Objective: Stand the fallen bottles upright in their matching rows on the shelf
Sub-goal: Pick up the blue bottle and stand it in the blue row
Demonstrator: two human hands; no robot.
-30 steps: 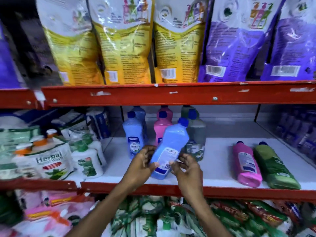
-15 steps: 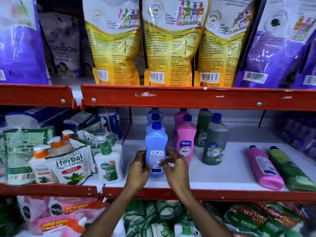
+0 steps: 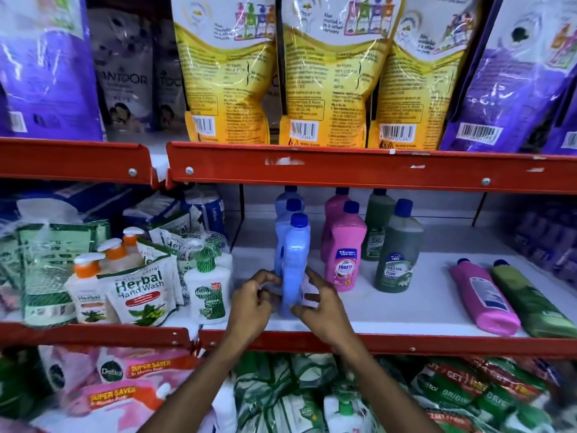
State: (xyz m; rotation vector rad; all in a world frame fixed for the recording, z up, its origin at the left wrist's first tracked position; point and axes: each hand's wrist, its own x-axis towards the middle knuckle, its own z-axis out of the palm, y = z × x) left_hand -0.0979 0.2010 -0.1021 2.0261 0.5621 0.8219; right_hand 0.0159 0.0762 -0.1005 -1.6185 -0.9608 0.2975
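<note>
A blue bottle (image 3: 293, 260) stands upright at the front of the blue row on the white shelf (image 3: 390, 310), turned narrow side towards me. My left hand (image 3: 253, 303) and my right hand (image 3: 321, 303) grip its lower part from either side. To its right stand a pink row, front bottle (image 3: 345, 250), and a green row, front bottle (image 3: 398, 251). Further right a pink bottle (image 3: 482, 296) and a green bottle (image 3: 530, 300) lie flat on the shelf, caps pointing to the back.
Herbal hand wash pouches and pump bottles (image 3: 137, 285) crowd the shelf to the left. A red shelf rail (image 3: 374, 170) runs overhead, with yellow and purple refill pouches above it. Purple packs (image 3: 549, 239) sit at the far right, and more pouches fill the shelf below.
The blue bottle went from tilted in both hands to upright on the shelf, then was turned so its label no longer faces me. The view shifted right and closer.
</note>
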